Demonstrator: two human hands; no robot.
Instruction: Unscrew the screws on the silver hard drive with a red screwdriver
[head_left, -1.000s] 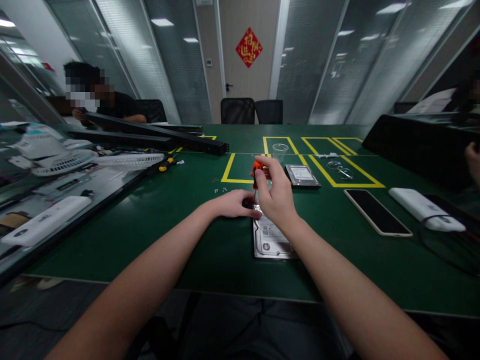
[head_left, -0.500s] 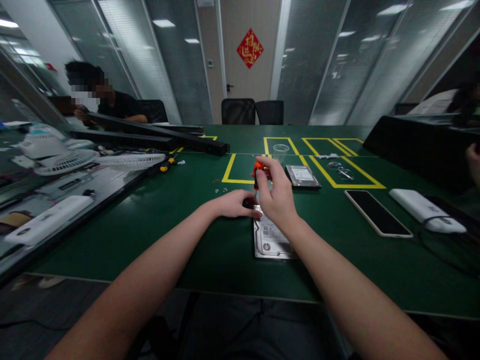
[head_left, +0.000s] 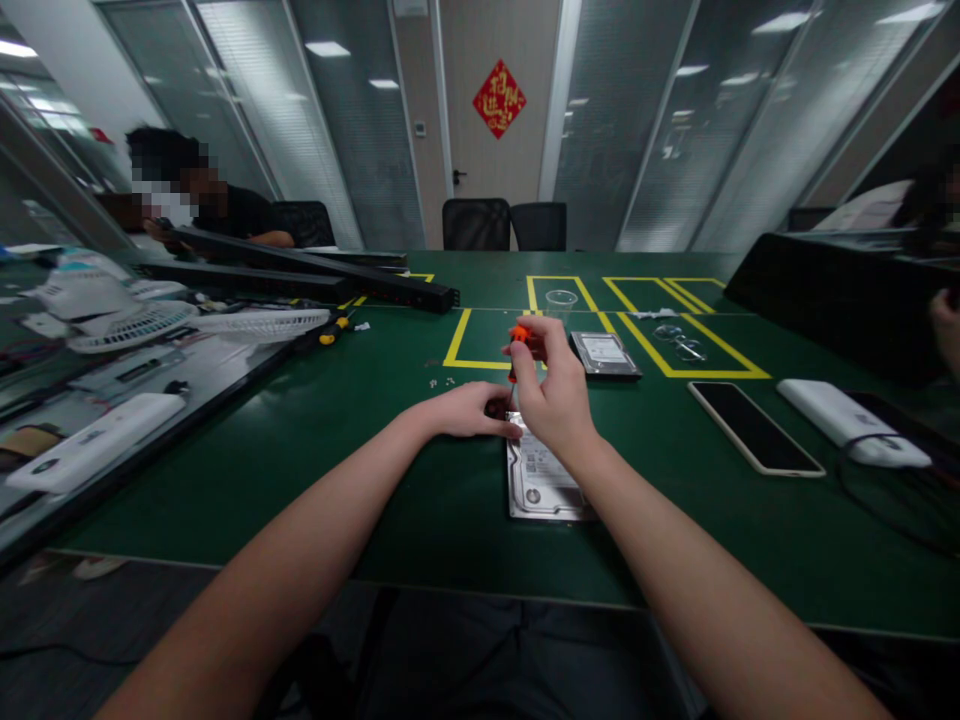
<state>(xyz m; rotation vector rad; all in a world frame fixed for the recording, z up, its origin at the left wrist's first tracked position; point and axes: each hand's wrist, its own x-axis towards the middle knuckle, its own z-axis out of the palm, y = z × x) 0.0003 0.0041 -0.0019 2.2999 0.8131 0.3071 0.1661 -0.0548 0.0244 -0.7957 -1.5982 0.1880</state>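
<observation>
A silver hard drive (head_left: 541, 480) lies flat on the green table (head_left: 375, 440) in front of me. My right hand (head_left: 553, 395) pinches the orange handle of a small screwdriver (head_left: 516, 345), held upright with its tip down at the drive's far left corner. My left hand (head_left: 469, 410) rests on the table at that same corner, fingers curled against the drive's edge beside the screwdriver shaft. What lies under those fingers is hidden.
A second hard drive (head_left: 604, 352) and a clear plastic cup (head_left: 560, 303) sit in yellow-taped boxes beyond. A phone (head_left: 754, 427) and a white power bank (head_left: 844, 421) lie to the right. Tiny screws (head_left: 441, 380), fan parts (head_left: 195, 322), long black strips and a seated person are at left.
My right hand's fingers have shifted slightly on the screwdriver handle, as in turning it. The left hand and the drive have stayed put.
</observation>
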